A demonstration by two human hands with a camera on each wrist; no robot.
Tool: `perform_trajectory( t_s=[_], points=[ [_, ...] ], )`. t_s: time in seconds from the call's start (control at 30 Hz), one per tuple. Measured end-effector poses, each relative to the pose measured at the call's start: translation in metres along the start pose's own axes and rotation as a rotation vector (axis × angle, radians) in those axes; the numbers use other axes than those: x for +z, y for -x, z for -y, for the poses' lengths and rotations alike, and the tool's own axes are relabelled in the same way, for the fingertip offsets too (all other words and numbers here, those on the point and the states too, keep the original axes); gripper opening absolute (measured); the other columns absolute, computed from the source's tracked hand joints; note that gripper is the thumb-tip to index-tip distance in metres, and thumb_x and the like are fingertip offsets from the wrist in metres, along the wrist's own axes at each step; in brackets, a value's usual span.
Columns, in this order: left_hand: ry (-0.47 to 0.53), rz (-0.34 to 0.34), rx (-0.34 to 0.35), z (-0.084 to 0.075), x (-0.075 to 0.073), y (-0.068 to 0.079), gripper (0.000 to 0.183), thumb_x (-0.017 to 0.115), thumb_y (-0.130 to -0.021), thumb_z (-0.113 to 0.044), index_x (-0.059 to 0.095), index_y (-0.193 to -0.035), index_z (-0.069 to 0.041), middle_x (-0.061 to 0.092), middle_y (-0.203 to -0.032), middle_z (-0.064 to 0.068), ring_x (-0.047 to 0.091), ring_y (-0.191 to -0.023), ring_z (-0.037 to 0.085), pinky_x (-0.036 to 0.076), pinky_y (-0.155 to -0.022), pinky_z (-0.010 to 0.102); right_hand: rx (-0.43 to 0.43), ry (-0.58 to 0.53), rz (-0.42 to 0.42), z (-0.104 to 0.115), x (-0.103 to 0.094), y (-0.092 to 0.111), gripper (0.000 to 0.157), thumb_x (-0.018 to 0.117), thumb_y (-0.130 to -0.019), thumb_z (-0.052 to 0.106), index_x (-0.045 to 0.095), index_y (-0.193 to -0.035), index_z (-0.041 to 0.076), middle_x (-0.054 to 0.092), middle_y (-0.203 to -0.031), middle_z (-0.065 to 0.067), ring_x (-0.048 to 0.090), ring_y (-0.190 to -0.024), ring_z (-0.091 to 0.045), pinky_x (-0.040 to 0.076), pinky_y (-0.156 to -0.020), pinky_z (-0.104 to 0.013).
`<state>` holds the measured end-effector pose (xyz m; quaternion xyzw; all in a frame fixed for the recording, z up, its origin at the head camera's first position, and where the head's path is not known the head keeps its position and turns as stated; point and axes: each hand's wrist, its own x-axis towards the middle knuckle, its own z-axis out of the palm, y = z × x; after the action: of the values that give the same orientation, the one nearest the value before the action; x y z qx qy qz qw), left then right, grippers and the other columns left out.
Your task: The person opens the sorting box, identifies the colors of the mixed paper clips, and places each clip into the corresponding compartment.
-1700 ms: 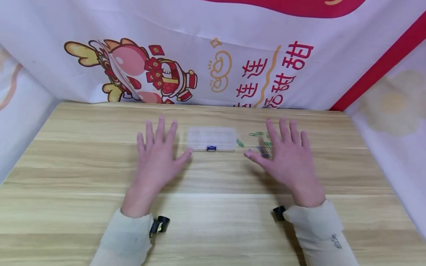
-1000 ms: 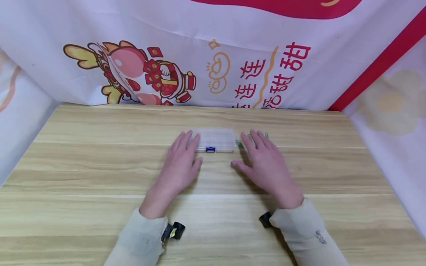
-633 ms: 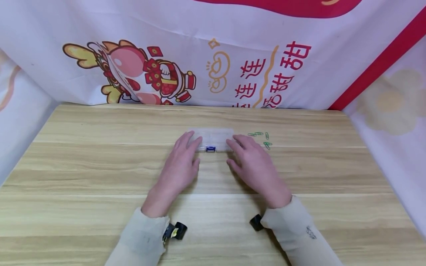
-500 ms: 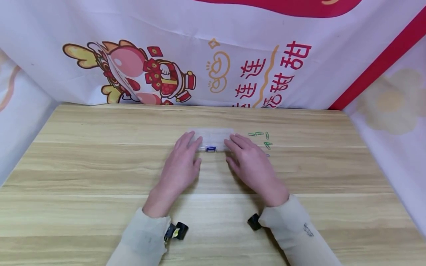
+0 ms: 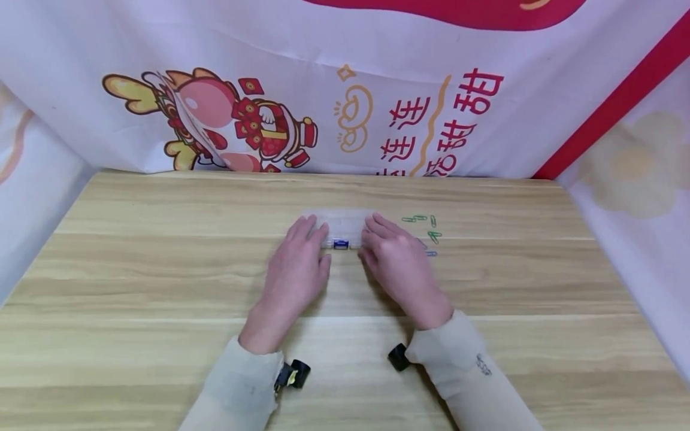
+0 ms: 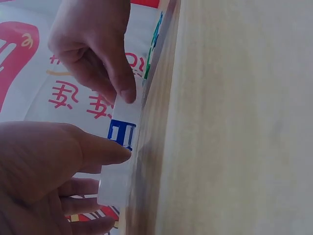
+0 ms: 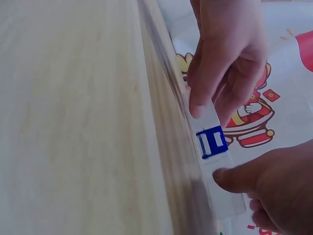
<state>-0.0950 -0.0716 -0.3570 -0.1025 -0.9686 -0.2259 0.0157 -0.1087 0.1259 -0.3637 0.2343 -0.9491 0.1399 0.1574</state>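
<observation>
A clear plastic storage box (image 5: 342, 224) lies on the table, with a blue latch (image 5: 341, 244) at the middle of its front side. My left hand (image 5: 298, 263) grips the box's left end, fingers over the top and thumb at the front. At the other end, my right hand (image 5: 400, 260) holds it with bent fingers on top. In the left wrist view the left thumb (image 6: 110, 151) is beside the latch. The right wrist view shows the right thumb (image 7: 234, 179) against the front face. Both hands hide the box's ends.
Several green paper clips (image 5: 434, 237) lie on the wooden table (image 5: 162, 269) to the right of the box. A blue paper clip (image 5: 431, 254) lies nearer, partly behind the right hand. A printed cloth (image 5: 345, 36) hangs along the back edge.
Both hands came inward from spread positions onto the box. Over the last half second the right hand moved slightly left, its fingers bending more, uncovering the blue clip. The box stays in place.
</observation>
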Motion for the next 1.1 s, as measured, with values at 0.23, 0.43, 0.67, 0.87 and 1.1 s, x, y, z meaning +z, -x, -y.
perform_trajectory(
  t_s=[0.23, 0.43, 0.67, 0.87, 1.1],
  points=[
    [-0.022, -0.029, -0.001, -0.002, 0.001, 0.001, 0.049, 0.074, -0.101, -0.014, 0.063, -0.148, -0.002, 0.05, -0.164, 0.021, 0.044, -0.157, 0.04, 0.04, -0.129, 0.054, 0.02, -0.027, -0.047, 0.003, 0.008, 0.0, 0.01, 0.082, -0.094, 0.004, 0.079, -0.104, 0.005, 0.076, -0.131, -0.019, 0.072, -0.129, -0.035, 0.06, -0.109, -0.047],
    [-0.026, -0.028, 0.008, -0.001, 0.002, 0.002, 0.049, 0.071, -0.103, -0.015, 0.061, -0.149, -0.002, 0.049, -0.165, 0.022, 0.042, -0.158, 0.04, 0.039, -0.13, 0.053, 0.045, -0.072, -0.069, 0.001, 0.013, 0.002, 0.009, 0.08, -0.095, 0.003, 0.08, -0.104, 0.006, 0.075, -0.132, -0.019, 0.072, -0.13, -0.034, 0.06, -0.109, -0.047],
    [-0.056, -0.043, 0.034, -0.003, -0.003, -0.005, 0.046, 0.073, -0.1, -0.009, 0.065, -0.145, 0.0, 0.053, -0.16, 0.025, 0.048, -0.153, 0.042, 0.049, -0.122, 0.057, 0.058, -0.074, -0.077, 0.001, 0.014, -0.002, 0.01, 0.078, -0.097, 0.003, 0.079, -0.107, 0.006, 0.074, -0.135, -0.019, 0.07, -0.132, -0.034, 0.059, -0.11, -0.047],
    [-0.123, -0.065, 0.051, -0.006, -0.007, -0.012, 0.035, 0.076, -0.096, -0.005, 0.07, -0.13, 0.0, 0.064, -0.148, 0.025, 0.059, -0.141, 0.04, 0.063, -0.101, 0.056, 0.065, -0.075, -0.083, 0.001, 0.014, -0.005, 0.012, 0.077, -0.098, 0.004, 0.078, -0.109, 0.006, 0.074, -0.135, -0.017, 0.069, -0.134, -0.033, 0.058, -0.112, -0.046],
    [-0.106, -0.026, 0.023, -0.005, -0.006, -0.01, 0.045, 0.078, -0.095, -0.007, 0.067, -0.139, -0.003, 0.059, -0.155, 0.024, 0.053, -0.149, 0.041, 0.058, -0.109, 0.059, 0.088, -0.081, -0.076, 0.002, 0.015, -0.001, 0.017, 0.078, -0.098, 0.006, 0.076, -0.115, 0.006, 0.075, -0.135, -0.017, 0.069, -0.135, -0.032, 0.057, -0.114, -0.047]
  ],
)
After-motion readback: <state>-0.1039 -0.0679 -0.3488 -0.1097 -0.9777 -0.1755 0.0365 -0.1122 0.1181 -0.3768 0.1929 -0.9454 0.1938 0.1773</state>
